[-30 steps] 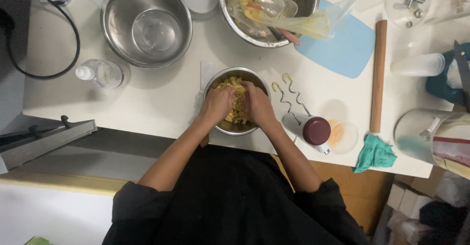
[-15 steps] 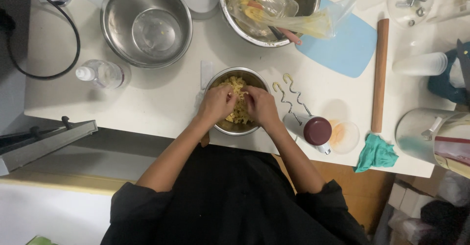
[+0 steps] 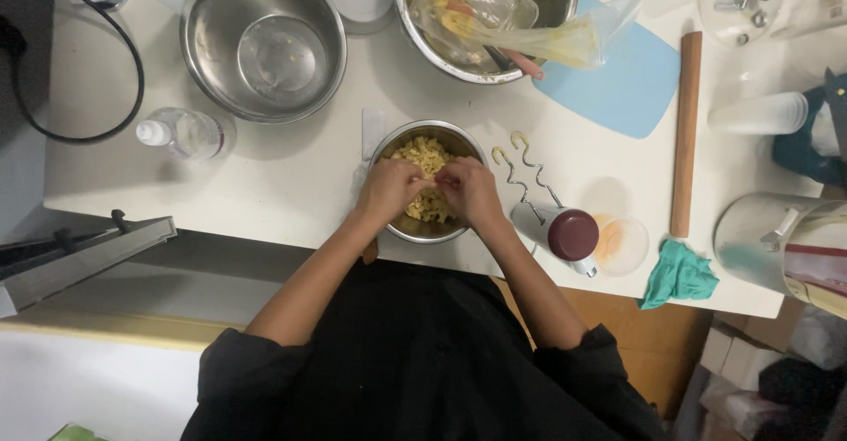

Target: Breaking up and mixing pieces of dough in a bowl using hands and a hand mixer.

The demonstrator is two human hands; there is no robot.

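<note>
working crumbly yellow dough | both hands pinched on it | small steel bowl

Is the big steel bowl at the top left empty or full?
Empty: the big steel bowl shows its bare shiny bottom, only tiny crumbs inside.

Yellow crumbly dough in a silver bowl, pale blue mat, teal cloth

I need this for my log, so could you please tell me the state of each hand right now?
Left hand: closed, pinching crumbly yellow dough over the small steel bowl.
Right hand: closed, pinching the same dough.
</note>
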